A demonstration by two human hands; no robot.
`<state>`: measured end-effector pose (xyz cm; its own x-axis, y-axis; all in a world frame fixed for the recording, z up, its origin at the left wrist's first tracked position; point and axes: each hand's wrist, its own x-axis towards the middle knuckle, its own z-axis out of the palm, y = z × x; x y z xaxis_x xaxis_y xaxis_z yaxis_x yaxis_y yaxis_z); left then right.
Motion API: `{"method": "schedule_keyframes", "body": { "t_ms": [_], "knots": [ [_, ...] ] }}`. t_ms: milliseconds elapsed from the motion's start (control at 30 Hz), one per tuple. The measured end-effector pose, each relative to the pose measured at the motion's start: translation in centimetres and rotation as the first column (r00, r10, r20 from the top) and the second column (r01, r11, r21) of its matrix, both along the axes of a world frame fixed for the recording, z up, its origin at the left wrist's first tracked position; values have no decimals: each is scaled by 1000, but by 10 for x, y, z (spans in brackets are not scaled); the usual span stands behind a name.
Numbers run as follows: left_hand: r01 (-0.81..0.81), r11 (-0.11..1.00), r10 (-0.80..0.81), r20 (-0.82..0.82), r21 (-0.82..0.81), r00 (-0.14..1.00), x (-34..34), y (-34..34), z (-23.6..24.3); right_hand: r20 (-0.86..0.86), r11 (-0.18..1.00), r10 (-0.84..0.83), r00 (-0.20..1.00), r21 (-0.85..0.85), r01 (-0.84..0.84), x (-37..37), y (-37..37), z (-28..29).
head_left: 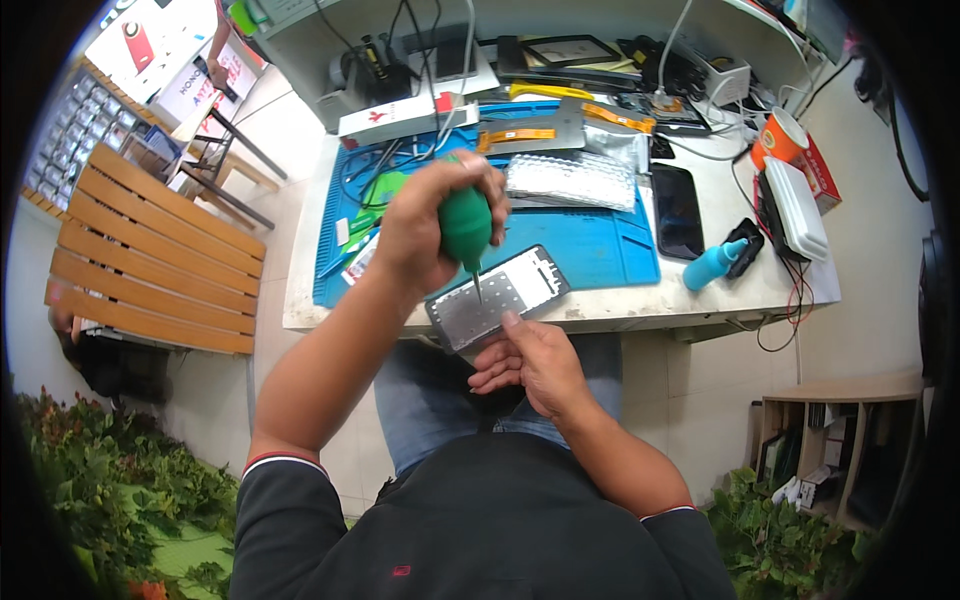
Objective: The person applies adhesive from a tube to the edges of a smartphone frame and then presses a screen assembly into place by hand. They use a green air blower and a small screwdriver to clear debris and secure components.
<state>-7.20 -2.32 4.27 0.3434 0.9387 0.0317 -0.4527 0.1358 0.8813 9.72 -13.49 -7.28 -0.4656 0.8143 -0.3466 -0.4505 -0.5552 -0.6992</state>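
My left hand (412,220) is wrapped round a green rubber air blower (467,232). Its thin nozzle points down at a phone frame (470,308), close above the surface; whether it touches, I cannot tell. The frame is a flat dark panel with a dotted grey face and a white section toward its far right end. It is tilted at the table's front edge. My right hand (545,368) grips its near edge, thumb on top and the other fingers below.
A blue work mat (590,245) lies under cables, orange flex strips and a bubble-wrap pouch (570,181). To the right are a black phone (678,210), a teal bottle (715,265) and an orange cup (780,137). A slatted wooden chair (160,250) stands left; another person's hand (217,73) shows beyond.
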Motion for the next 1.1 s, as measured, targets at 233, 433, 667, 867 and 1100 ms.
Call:
{"method": "schedule_keyframes", "body": {
  "t_ms": [233, 433, 667, 867, 1100],
  "knots": [
    [-187, 965, 222, -190, 183, 956, -37, -28, -16, -14, 999, -31, 999, 19, 31, -5, -1, 0],
    [-328, 905, 340, 6, 271, 941, -42, -23, -12, 28, 998, -56, 998, 7, 55, -5, -2, 4],
    [-228, 969, 223, 59, 94, 973, -51, -37, -24, 36, 998, -55, 998, 37, 53, -8, -3, 1],
    [-422, 869, 442, -22, 259, 897, -40, -30, -19, 47, 998, -57, 997, 27, 56, -8, -4, 3],
    [-365, 887, 388, -27, 282, 921, -57, -31, -25, 49, 998, -60, 997, 18, 59, -8, -4, 3]
  ]
}}
